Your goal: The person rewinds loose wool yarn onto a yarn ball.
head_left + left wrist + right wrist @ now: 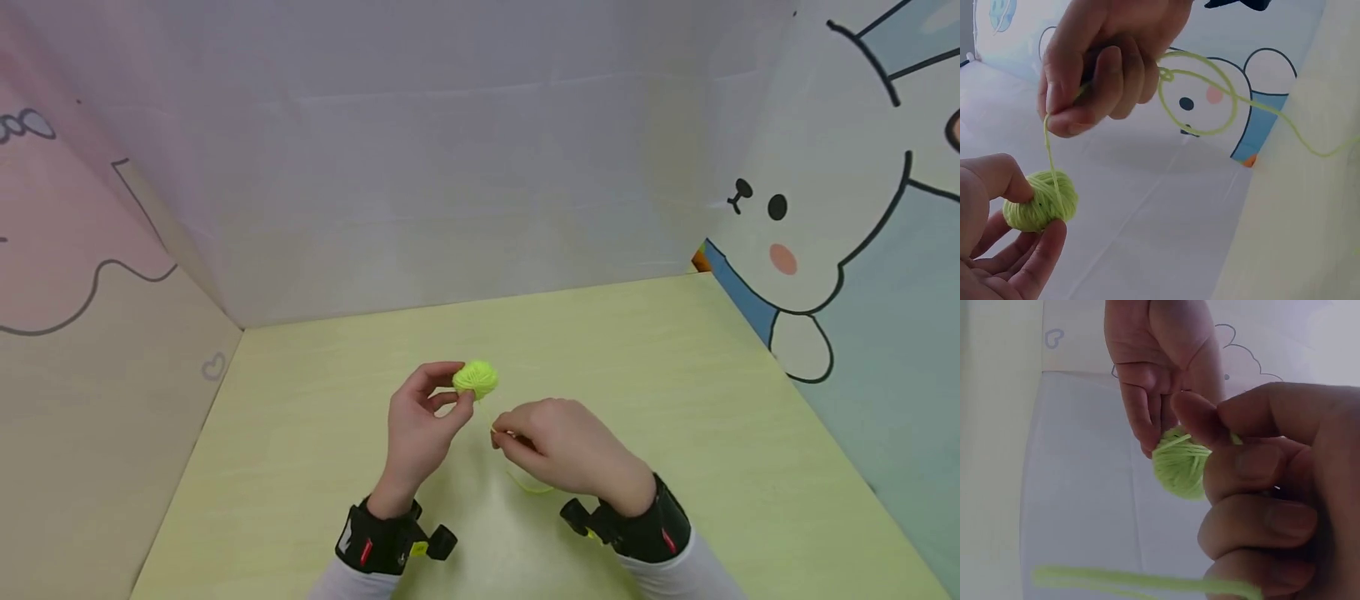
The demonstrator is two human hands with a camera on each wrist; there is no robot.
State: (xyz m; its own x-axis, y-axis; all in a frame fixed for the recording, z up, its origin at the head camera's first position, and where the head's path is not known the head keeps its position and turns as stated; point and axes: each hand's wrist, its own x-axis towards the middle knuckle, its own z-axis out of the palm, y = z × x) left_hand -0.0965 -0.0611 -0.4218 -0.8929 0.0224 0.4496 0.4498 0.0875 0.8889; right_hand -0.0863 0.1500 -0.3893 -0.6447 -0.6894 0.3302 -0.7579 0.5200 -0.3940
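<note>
A small ball of bright yellow-green yarn (pixel 476 378) is held above the table by my left hand (pixel 423 429), its thumb and fingers pinching it from the left side. To the right and slightly nearer, my right hand (pixel 566 446) pinches the yarn strand between thumb and forefinger, the other fingers curled in. In the left wrist view a short taut strand (pixel 1049 147) runs from the ball (pixel 1040 201) up to the right fingertips. Past the right hand, the loose yarn tail (pixel 1279 115) makes a loop and trails away. The right wrist view shows the tail (pixel 1141 578) below the curled fingers.
Both hands are over a pale yellow table (pixel 315 400). A plain whitish cloth wall (pixel 450 183) closes the back, with cartoon-printed panels at the left (pixel 82 250) and right (pixel 862 267). Black camera straps (pixel 382 537) sit on both wrists.
</note>
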